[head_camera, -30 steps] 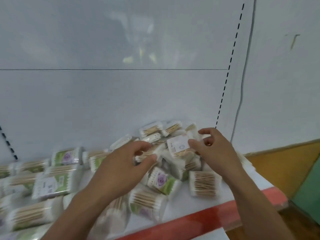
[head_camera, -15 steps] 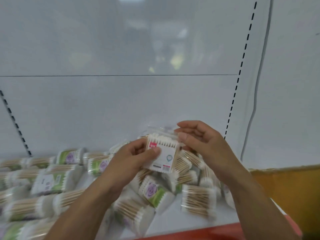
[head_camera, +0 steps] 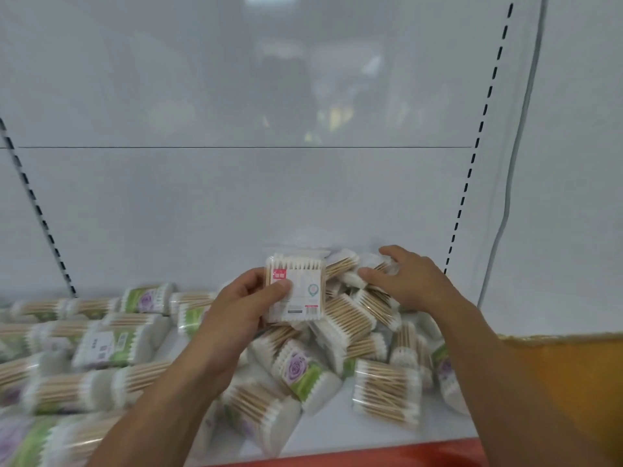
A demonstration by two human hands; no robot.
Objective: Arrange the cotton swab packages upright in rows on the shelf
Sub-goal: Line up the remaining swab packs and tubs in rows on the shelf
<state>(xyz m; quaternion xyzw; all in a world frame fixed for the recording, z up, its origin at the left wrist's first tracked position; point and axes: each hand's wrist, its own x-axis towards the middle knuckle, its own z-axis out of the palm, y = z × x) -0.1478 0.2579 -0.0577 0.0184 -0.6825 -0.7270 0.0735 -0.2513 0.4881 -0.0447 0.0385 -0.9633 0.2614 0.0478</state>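
My left hand (head_camera: 236,311) holds a flat cotton swab package (head_camera: 300,291) with a white label and red tag upright above the pile, thumb across its front. My right hand (head_camera: 404,281) reaches into the back right of the pile (head_camera: 357,332), its fingers curled round a small swab package (head_camera: 357,276) there. Several clear packs of wooden-stick swabs lie jumbled on the white shelf (head_camera: 387,433). One with a green and purple flower label (head_camera: 303,369) lies in front. More packages lie on their sides at the left (head_camera: 101,345).
The shelf has a red front edge (head_camera: 371,456) and a white back panel (head_camera: 236,197) with slotted uprights at both sides. A white wall and an orange surface (head_camera: 556,382) lie to the right.
My right hand has let go of the labelled package and moved right and down into the pile. My left hand still holds that package upright. The camera has tilted slightly.
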